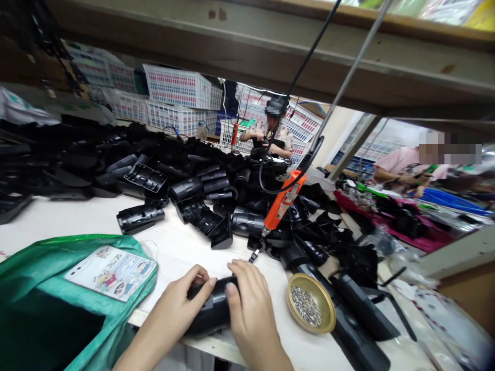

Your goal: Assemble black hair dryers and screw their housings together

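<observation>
My left hand and my right hand both grip a glossy black plastic housing at the near edge of the white table. The left fingers curl over its left end, the right fingers wrap its right end. An orange electric screwdriver hangs on a cable above the table, its tip a little beyond my right hand. A gold dish of small screws sits just right of my right hand.
A big heap of black plastic housings covers the far table. A green bag with a printed card lies at left. More black parts lie at right. Two people work at benches behind; white crates are stacked beyond.
</observation>
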{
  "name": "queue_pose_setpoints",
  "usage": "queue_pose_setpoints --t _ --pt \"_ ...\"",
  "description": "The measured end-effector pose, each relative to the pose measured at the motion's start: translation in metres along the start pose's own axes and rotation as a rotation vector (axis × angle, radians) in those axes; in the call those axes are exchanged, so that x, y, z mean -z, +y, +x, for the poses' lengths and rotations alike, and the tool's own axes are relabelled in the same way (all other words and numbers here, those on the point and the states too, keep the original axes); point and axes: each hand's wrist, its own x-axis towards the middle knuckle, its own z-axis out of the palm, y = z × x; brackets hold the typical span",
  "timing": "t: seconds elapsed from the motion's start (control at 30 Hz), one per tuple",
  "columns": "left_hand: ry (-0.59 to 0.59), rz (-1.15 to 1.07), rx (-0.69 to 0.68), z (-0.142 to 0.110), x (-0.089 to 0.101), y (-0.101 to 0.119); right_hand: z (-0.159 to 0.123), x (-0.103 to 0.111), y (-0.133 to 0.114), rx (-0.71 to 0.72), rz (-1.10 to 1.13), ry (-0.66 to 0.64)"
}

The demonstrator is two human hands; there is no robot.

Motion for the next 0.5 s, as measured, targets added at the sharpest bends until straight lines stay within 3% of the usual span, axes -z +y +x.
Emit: queue_pose_setpoints --t 0.13,0.3,0.4,0.5 --pt "-0.001 -0.007 0.029 -0.002 -0.004 -0.006 0.022 -0.019 -0.012 -0.091 -0.071 -0.150" --pt "0.008 0.006 0.042 0.001 -0.003 -0.006 0.022 -0.029 -0.017 -0.154 -0.080 -0.143" --pt "-0.015 0.003 0.054 0.003 -0.001 -0.006 0.018 -0.017 -0.014 -0.104 0.049 -0.147" --pt "-0.054 0.009 0.090 0.005 0.000 -0.008 0.007 0.017 0.006 -0.083 0.088 -0.054"
